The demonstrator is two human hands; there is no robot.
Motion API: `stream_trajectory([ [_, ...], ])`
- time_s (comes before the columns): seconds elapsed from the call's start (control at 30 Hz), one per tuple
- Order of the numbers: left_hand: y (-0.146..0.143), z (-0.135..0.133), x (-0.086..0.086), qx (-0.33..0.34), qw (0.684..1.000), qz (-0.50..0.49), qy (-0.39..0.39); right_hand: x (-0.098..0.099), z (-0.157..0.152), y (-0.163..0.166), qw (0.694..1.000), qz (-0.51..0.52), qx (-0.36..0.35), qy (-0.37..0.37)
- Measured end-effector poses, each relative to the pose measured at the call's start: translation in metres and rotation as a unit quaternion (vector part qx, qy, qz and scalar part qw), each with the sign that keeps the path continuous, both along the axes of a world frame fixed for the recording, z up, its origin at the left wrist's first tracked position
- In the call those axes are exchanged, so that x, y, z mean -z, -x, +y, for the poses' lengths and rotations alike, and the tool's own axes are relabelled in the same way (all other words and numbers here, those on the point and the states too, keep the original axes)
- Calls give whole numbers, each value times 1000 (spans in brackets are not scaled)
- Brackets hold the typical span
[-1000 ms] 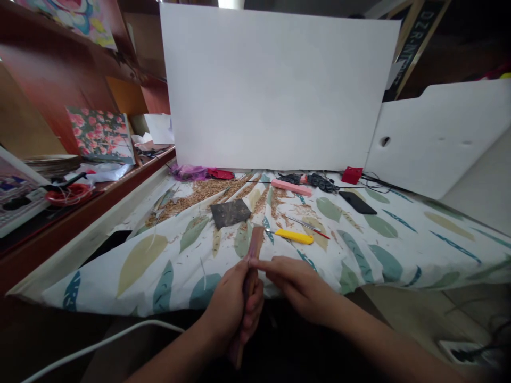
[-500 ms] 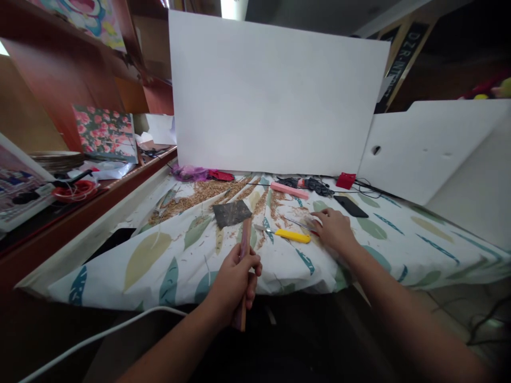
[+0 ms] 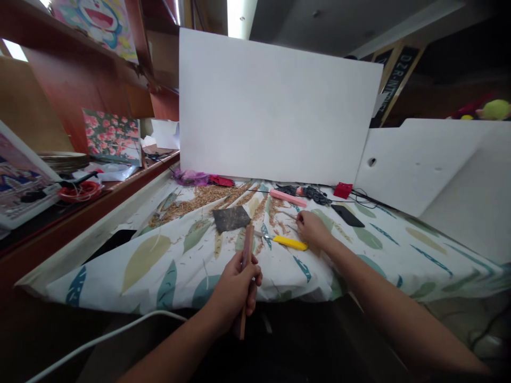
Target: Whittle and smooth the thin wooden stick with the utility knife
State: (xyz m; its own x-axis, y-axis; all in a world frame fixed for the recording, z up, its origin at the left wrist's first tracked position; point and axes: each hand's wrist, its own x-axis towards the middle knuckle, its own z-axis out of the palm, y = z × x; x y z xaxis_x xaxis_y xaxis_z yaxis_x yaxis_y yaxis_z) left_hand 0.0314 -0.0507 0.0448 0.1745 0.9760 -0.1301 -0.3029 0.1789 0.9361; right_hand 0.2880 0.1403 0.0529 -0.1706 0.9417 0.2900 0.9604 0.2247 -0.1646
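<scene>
My left hand (image 3: 239, 282) is wrapped round a narrow reddish-brown wooden strip (image 3: 248, 246), which points away from me above the table's front edge. Just beyond its far end lies a dark grey sheet, seemingly sandpaper (image 3: 231, 218). On the right, my right hand (image 3: 313, 230) is closed at the fingertips around a slim metal tool (image 3: 288, 214), its tip pointing left; its kind is unclear. A second thin piece lies just below those fingers. Close by on the cloth rests a yellow-handled utility knife (image 3: 290, 243), blade toward the left.
Wood shavings (image 3: 199, 198) are strewn over the leaf-patterned cloth (image 3: 147, 260). Behind them lie a pink block (image 3: 287, 198), black plastic and a red piece (image 3: 342, 190). A black phone (image 3: 347, 215) is at right. A tall white board (image 3: 275, 106) stands at the back.
My right hand has moved left and its fingertips have closed on the slim metal tool. The left hand keeps the wooden strip almost in place. The view has tilted up slightly.
</scene>
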Motion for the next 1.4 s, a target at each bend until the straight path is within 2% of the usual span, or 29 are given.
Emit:
stream_trajectory([
  [0.1, 0, 0, 1, -6, 1000, 3, 11, -14, -29, 23, 997, 55, -37, -29],
  [0.17, -1, 1, 1, -9, 1000, -1, 16, -23, -59, 42, 984, 134, -114, -29],
  [0.23, -1, 0, 1, -9, 1000, -5, 15, -33, -91, 61, 956, 202, -209, -31],
  [0.3, -1, -1, 1, -2, 1000, -13, 7, -39, -118, 77, 943, 181, -279, -26],
  [0.37, -1, -3, 0, 6, 1000, -19, 1, -40, -133, 87, 942, 123, -310, -34],
  [0.53, -3, -5, 3, 7, 1000, -6, 7, -26, -134, 91, 948, 37, -312, -52],
  [0.77, -7, -6, 10, 16, 999, 31, -14, -20, -132, 78, 940, 5, -339, -46],
  [1.13, -6, -7, 3, 15, 996, 86, 2, -15, -148, 74, 937, 50, -345, -18],
  [1.2, -3, -5, -2, 5, 997, 72, 6, -15, -139, 72, 945, 103, -310, -32],
  [1.27, 2, -2, -7, 11, 1000, 2, 18, -14, -127, 70, 949, 211, -229, -59],
  [1.33, 10, 2, -13, -2, 997, -73, 20, -13, -117, 69, 923, 340, -176, -49],
  [1.4, 20, 6, -18, -67, 994, -84, -9, -10, -115, 71, 873, 457, -171, 5],
])
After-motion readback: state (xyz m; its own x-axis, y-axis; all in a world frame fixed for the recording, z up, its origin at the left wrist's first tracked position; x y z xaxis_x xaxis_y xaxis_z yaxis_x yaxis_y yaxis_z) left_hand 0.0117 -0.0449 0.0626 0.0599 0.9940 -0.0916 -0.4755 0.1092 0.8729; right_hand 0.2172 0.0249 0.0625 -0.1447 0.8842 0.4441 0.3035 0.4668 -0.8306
